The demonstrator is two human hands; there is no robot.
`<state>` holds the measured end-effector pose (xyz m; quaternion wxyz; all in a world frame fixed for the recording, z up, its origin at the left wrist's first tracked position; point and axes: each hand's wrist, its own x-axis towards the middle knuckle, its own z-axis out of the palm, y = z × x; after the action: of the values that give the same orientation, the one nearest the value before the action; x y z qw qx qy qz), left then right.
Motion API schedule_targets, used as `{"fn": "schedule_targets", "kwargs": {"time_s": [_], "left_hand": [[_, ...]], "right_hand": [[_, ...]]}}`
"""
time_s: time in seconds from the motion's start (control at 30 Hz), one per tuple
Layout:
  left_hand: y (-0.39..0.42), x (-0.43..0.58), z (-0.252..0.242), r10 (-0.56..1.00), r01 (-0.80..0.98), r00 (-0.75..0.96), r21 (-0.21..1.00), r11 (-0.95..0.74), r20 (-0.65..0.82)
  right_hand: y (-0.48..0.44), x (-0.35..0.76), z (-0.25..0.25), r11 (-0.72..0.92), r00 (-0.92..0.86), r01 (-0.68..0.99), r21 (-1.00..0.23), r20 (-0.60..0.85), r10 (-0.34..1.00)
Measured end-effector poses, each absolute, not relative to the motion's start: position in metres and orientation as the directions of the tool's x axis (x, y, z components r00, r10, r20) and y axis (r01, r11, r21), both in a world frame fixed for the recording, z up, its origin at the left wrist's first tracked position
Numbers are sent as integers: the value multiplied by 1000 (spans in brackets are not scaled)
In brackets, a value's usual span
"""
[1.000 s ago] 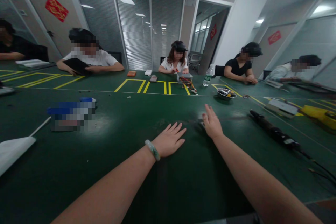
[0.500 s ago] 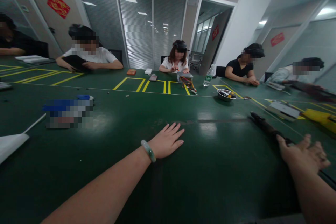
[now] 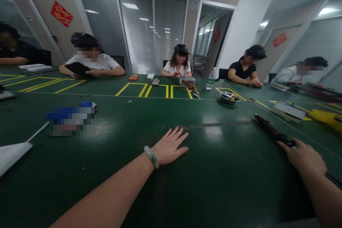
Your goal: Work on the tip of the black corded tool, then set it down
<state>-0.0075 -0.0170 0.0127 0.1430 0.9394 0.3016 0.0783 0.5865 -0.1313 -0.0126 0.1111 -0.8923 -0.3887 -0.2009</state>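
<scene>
My left hand (image 3: 169, 146) lies flat on the green tabletop (image 3: 224, 178), fingers spread, holding nothing; a jade-coloured bangle (image 3: 151, 156) circles its wrist. Over on the right, a long dark curling iron (image 3: 272, 128) rests on the table, its narrow black tip pointing away and to the left. My right hand (image 3: 307, 156) is closed round its near end, thumb along the left side. The other fingers are partly hidden behind the back of the hand. A dark cord (image 3: 333, 179) shows past this hand at the right edge.
A metal bowl (image 3: 230, 98) of small items, a water bottle (image 3: 211, 79) and a grey box with coloured wires (image 3: 187, 81) stand farther back. A white box (image 3: 288, 112) and a yellow item (image 3: 326, 119) lie right. Blue-and-white packaging (image 3: 71, 115) sits left. Several people sit opposite.
My right hand has turned palm-down and closed on the curling iron's near end; before, its fingers were spread and raised beside it. My left hand stays in place. The view has tilted slightly up.
</scene>
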Motion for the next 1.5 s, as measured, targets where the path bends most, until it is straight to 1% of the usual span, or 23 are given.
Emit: {"fn": "schedule_targets", "kwargs": {"time_s": [0.1, 0.23, 0.4, 0.57, 0.7, 0.83, 0.9, 0.97, 1.03, 1.13, 1.17, 1.23, 1.3, 1.33, 1.37, 1.43, 1.5], "left_hand": [[-19, -6, 14, 597, 554, 797, 287, -781, 87], [-22, -6, 16, 596, 556, 796, 262, -788, 103], [-23, -7, 18, 601, 558, 789, 260, -788, 130], [-25, -5, 17, 613, 572, 770, 236, -786, 177], [-29, 0, 25, 590, 563, 742, 181, -806, 317], [-28, 3, 34, 604, 608, 658, 156, -779, 450], [-25, 2, 34, 652, 657, 597, 180, -732, 467], [-20, 1, 31, 709, 704, 542, 218, -676, 450], [-17, -1, 28, 741, 724, 518, 243, -646, 426], [-16, -3, 26, 725, 701, 552, 241, -671, 412], [-16, -3, 27, 717, 693, 565, 236, -681, 409], [-15, -4, 28, 715, 693, 579, 226, -685, 392], [-14, -4, 28, 718, 696, 594, 216, -685, 363], [-13, -4, 28, 719, 696, 603, 212, -686, 346], [-12, -4, 28, 721, 698, 611, 207, -686, 328], [-10, -3, 28, 727, 704, 619, 200, -681, 297], [-9, -2, 29, 737, 717, 614, 190, -670, 282]], "right_hand": [[-133, 589, -14, -713, 717, 688, -138, 281, 638], [-134, 584, -18, -621, 630, 773, -131, 275, 726], [-118, 528, -16, -353, 378, 925, -137, 278, 883], [-83, 400, 5, -54, 93, 986, -158, 253, 963], [-52, 286, 19, 172, -112, 964, -204, 276, 955], [-30, 196, 21, 352, -273, 903, -246, 303, 913], [-24, 166, 19, 432, -342, 861, -268, 322, 883], [-22, 148, 18, 480, -388, 832, -279, 327, 862], [-26, 142, 20, 490, -408, 828, -274, 304, 861], [-40, 151, 31, 454, -403, 865, -215, 241, 883], [-46, 158, 36, 399, -358, 898, -183, 220, 907], [-58, 172, 47, 199, -180, 975, -102, 169, 969], [-67, 187, 57, -15, 15, 1000, -14, 64, 998], [-71, 194, 61, -67, 67, 997, 24, -12, 998], [-73, 200, 65, -79, 84, 996, 50, -94, 992], [-74, 208, 71, -45, 58, 997, 66, -225, 973], [-72, 214, 73, -18, 35, 998, 67, -263, 964]]}}
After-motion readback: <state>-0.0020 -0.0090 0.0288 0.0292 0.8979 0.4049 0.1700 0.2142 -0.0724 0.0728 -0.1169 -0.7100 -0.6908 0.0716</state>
